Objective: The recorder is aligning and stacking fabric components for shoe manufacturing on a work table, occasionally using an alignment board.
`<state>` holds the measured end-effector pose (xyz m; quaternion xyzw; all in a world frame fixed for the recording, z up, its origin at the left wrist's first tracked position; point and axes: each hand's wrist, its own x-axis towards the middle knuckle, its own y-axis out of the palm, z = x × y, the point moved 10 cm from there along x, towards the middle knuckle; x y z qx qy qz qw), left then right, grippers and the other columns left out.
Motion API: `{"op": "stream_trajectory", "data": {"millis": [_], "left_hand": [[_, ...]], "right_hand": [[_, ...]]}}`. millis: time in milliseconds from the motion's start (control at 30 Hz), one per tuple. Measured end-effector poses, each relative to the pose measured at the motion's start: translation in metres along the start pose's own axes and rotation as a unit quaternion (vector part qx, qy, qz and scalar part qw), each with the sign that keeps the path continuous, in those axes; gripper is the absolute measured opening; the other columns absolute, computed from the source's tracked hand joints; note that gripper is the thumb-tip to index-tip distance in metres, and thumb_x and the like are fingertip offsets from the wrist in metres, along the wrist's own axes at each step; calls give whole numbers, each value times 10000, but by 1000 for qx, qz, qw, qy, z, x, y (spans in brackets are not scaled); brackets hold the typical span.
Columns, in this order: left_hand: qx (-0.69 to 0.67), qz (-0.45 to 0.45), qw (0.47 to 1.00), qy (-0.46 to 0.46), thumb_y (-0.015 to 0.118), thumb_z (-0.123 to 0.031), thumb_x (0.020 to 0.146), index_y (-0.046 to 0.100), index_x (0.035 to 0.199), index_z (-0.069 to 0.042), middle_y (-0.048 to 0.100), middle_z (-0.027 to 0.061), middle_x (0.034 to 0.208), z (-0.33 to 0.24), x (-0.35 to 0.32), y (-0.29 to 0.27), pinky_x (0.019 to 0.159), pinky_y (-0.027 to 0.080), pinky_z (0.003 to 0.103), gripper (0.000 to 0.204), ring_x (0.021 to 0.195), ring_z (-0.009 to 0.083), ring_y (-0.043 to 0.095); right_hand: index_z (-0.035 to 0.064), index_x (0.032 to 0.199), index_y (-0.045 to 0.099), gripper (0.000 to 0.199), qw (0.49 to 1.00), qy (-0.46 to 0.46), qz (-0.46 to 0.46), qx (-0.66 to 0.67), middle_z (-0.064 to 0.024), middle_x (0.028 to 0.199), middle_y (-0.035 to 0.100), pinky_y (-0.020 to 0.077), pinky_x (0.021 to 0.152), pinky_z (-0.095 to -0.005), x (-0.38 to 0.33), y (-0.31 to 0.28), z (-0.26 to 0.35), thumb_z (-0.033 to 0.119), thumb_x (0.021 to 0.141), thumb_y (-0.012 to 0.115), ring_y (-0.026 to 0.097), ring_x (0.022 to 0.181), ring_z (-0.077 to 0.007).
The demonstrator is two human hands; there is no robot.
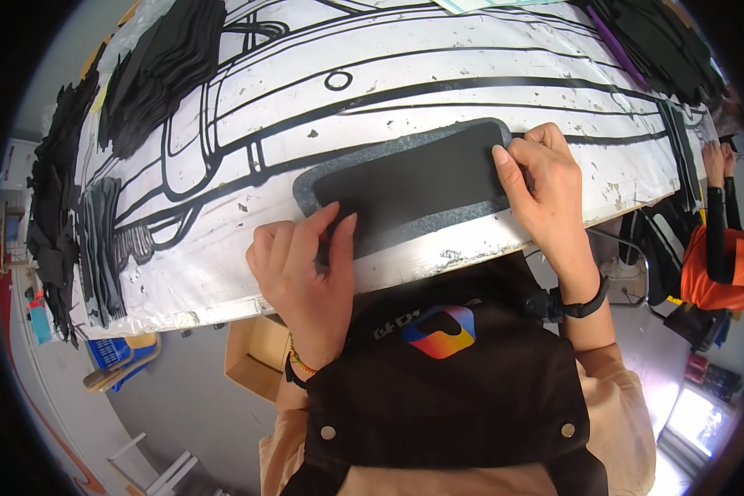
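Observation:
In front of me, a black fabric-like piece lies over a grey, round-cornered flat pad near the table's front edge. The pad's rim shows along the top, the left end and part of the lower side. At the lower left, the black piece reaches past the pad. My left hand has thumb and index finger closed at that lower left part; its other fingers are curled. At the right end, my right hand pinches the black piece's edge between thumb and bent index finger, next to the pad's corner.
Stacks of black pieces cover the table's left side, and more dark pieces lie at the far right beside a purple strip. Below are a cardboard box and a blue stool. A co-worker in orange is at the right.

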<state>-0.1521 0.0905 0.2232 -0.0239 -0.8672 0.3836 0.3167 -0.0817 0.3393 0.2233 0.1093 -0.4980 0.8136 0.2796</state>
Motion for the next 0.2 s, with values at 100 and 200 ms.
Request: {"op": "stream_trajectory", "data": {"millis": [100,200], "left_hand": [[4,-1,1000,16,805,-80,808,746,921,-73,578,19,721,-4,1,0,738,428,316,128,761,188,531],[8,2,1000,14,810,-83,803,754,929,-91,582,23,724,1,0,-1,736,432,321,138,763,188,532]], "right_hand": [[39,686,640,259,998,-34,-9,-61,-96,592,506,451,606,-396,0,-3,8,216,859,713,538,752,-260],[63,664,641,266,990,-38,5,-139,-83,608,551,457,724,-419,-2,1,13,252,825,738,543,789,-249]]}}
